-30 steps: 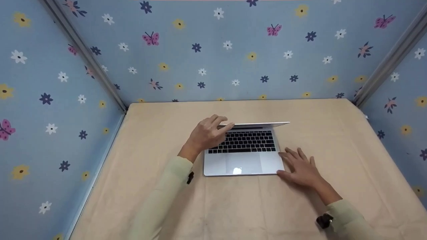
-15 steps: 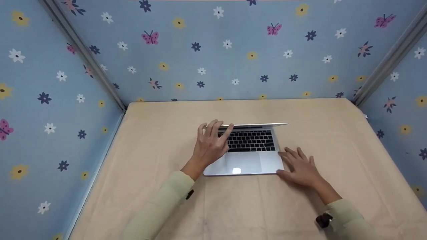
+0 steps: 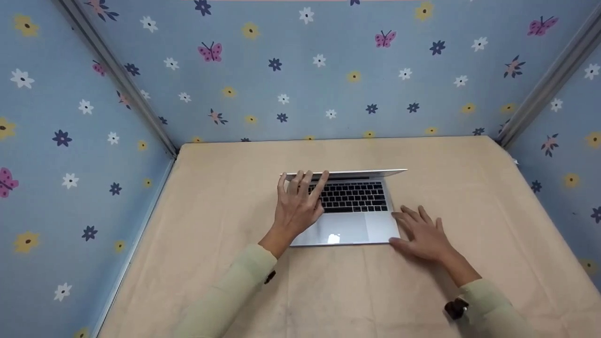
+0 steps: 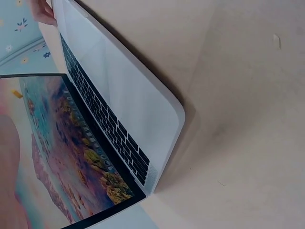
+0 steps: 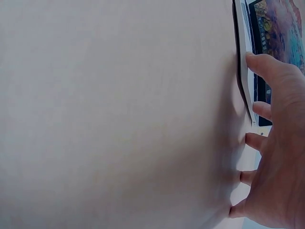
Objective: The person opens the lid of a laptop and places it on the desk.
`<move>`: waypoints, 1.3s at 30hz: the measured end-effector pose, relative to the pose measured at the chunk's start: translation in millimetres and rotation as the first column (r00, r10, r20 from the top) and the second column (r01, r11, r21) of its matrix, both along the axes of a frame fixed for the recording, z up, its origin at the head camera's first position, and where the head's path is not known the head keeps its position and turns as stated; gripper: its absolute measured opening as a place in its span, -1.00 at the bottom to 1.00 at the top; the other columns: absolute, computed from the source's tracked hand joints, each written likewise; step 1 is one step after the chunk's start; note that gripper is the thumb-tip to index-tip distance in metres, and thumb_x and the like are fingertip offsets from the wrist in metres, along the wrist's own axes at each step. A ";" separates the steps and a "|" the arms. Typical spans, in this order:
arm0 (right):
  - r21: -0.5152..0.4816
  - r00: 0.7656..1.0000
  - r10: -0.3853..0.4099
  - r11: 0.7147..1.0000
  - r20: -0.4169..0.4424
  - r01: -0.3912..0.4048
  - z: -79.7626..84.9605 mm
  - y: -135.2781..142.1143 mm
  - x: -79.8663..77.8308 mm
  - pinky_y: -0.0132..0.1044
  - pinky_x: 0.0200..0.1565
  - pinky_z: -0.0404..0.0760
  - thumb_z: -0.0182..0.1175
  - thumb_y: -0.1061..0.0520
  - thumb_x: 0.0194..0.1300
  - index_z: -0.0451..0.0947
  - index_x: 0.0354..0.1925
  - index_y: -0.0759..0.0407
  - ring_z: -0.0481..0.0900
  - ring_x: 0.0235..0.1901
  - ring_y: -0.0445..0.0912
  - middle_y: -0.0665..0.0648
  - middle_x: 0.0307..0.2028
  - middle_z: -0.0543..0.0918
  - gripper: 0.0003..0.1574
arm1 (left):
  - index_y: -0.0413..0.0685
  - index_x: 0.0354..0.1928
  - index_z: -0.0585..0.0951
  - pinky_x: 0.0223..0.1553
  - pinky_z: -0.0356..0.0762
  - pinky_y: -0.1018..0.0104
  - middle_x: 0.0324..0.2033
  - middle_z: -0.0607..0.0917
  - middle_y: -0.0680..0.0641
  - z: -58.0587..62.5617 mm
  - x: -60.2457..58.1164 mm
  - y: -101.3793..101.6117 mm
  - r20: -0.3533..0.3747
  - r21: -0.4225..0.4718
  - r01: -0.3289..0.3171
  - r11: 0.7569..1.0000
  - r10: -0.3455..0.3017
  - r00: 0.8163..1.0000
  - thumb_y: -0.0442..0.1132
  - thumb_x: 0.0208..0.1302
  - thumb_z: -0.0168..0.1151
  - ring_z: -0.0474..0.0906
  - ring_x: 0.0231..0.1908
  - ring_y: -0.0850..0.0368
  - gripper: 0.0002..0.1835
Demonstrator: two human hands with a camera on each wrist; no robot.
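A silver laptop stands unfolded mid-table, its screen raised steeply above the black keyboard. In the left wrist view the screen is lit with a colourful coastal picture. My left hand reaches over the keyboard's left part, fingers extended, fingertips right at the screen's upper left edge. That hand hides the left keys. My right hand lies spread beside the laptop's right front corner. Its thumb touches the base's edge in the right wrist view, while the other fingers reach down to the tabletop.
A beige cloth-covered table lies under the laptop. Blue flowered panels enclose its back and both sides, with grey metal posts at the corners.
My left hand has gone from gripping the screen's upper left corner to laying extended fingers against its inner side. The screen leans back slightly more now. The right hand keeps its place.
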State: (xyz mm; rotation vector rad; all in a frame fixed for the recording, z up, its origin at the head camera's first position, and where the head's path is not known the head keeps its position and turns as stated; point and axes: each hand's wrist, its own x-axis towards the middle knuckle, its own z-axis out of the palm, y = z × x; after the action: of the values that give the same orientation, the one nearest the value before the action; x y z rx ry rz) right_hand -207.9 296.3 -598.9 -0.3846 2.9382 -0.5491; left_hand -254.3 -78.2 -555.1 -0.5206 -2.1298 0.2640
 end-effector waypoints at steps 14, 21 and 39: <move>-0.001 1.000 -0.010 1.000 0.009 0.010 -2.7 -0.2 -3.5 0.93 0.46 -0.05 0.30 -0.49 0.47 0.43 0.67 -0.01 0.04 0.74 0.63 0.34 0.75 0.31 0.05 | 0.29 0.70 0.44 0.36 0.66 -0.34 0.37 0.58 -0.09 10.4 -4.3 1.1 0.067 0.046 -0.009 0.999 0.006 0.998 0.17 0.16 0.59 0.51 0.39 -0.11 0.02; 0.004 1.000 -0.022 1.000 0.014 0.021 -1.3 -1.5 -1.6 0.92 0.48 -0.07 0.29 -0.49 0.47 0.43 0.67 0.01 0.03 0.74 0.63 0.35 0.74 0.31 0.06 | 0.32 0.75 0.36 0.45 0.60 -0.34 0.44 0.53 -0.10 23.8 -4.4 2.0 0.186 0.040 -0.038 0.998 0.030 0.982 0.24 0.30 0.45 0.48 0.44 -0.12 -0.02; -0.026 1.000 -0.013 1.000 0.012 0.014 1.8 -2.0 0.3 0.94 0.46 -0.07 0.32 -0.48 0.46 0.45 0.66 -0.01 0.03 0.74 0.64 0.34 0.75 0.31 0.04 | 0.32 0.78 0.30 0.55 0.52 -0.37 0.51 0.50 -0.16 34.7 -23.8 5.0 0.256 0.059 -0.058 0.997 0.041 0.966 0.45 0.31 0.45 0.46 0.48 -0.19 0.08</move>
State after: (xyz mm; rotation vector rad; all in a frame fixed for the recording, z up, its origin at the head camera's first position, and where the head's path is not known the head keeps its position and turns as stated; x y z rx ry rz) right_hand -207.5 294.3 -597.1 -0.3635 2.9270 -0.5898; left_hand -278.1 -73.2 -520.3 -0.4845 -2.3954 0.1598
